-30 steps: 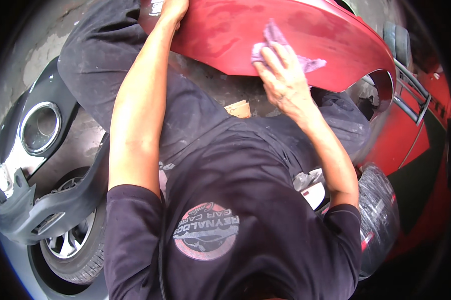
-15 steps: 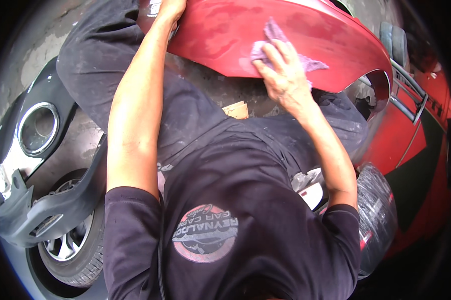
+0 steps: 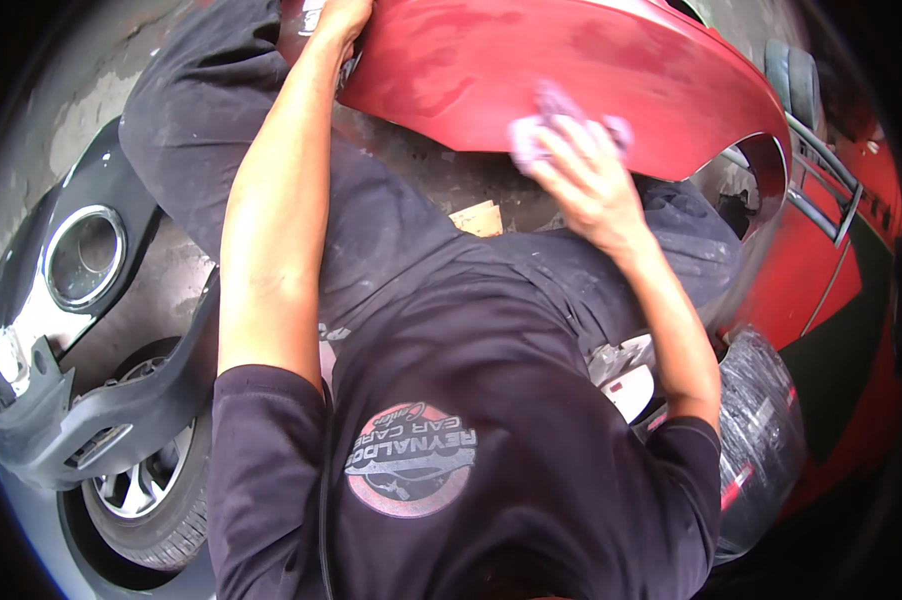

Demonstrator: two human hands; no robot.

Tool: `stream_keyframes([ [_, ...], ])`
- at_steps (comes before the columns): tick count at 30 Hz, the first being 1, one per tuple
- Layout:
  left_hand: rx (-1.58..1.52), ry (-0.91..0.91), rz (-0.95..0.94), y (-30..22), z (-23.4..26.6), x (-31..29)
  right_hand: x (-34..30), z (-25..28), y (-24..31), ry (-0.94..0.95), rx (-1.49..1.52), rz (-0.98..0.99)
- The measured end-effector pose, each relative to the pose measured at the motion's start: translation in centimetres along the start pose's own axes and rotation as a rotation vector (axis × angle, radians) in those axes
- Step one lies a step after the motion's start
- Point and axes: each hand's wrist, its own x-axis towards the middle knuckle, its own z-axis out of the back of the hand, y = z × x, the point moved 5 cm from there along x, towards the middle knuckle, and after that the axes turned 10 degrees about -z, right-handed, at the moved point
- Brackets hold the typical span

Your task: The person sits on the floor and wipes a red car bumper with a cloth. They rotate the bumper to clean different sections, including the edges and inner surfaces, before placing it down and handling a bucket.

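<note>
A glossy red car fender (image 3: pixel 451 80) with duller, smeared patches lies across the top, beyond my lap. My left hand (image 3: pixel 345 18) is at the fender's left end and grips its edge; the top of the picture cuts off part of the fingers. A crumpled light purple cloth (image 3: pixel 527 142) is under the fingers of my right hand (image 3: pixel 591 190), which presses it on the fender near its lower edge. Motion blurs the cloth and fingertips a little.
A dark bumper (image 3: pixel 91 180) with a round chrome-ringed opening stands at left, beside a car wheel (image 3: pixel 146 490). A piece of cardboard (image 3: pixel 478 219) lies between my legs. At right are a plastic-wrapped part (image 3: pixel 756 440), a metal-tube frame (image 3: pixel 826 185) and red panels (image 3: pixel 821 290).
My right hand and the cloth have slid slightly right and down along the fender, and the cloth is more bunched. My left hand keeps its place at the fender's end.
</note>
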Motion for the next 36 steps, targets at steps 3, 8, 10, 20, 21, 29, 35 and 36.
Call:
stream_keyframes([
  [3, -0.004, 0.019, 0.007, -0.6, -0.4, -0.1, -6.0, 3.9, -6.0, -0.004, -0.171, -0.247],
  [8, -0.005, 0.020, 0.016, -1.1, 0.1, -0.4, -0.5, 1.2, -2.1, 0.023, -0.114, -0.245],
  [10, -0.007, 0.009, 0.030, -1.0, 0.7, -0.5, 4.0, -1.9, 1.6, -0.015, -0.027, -0.108],
  [20, -0.022, 0.024, 0.054, -1.2, 0.5, -0.2, 16.6, -13.1, 12.2, 0.250, -0.135, 0.253],
  [21, -0.025, 0.024, 0.059, -1.2, 0.4, -0.2, 15.9, -12.7, 11.7, 0.264, -0.139, 0.254],
  [29, -0.057, 0.013, 0.097, -0.3, 1.0, -0.9, 1.8, -1.4, 1.9, 0.160, 0.048, 0.072],
  [35, -0.083, 0.007, 0.126, 0.1, 1.2, -0.9, -6.1, 5.8, -6.6, 0.140, -0.051, -0.205],
  [36, -0.092, -0.007, 0.140, 0.5, 1.4, -0.8, -6.7, 5.7, -7.9, 0.081, -0.080, -0.237],
])
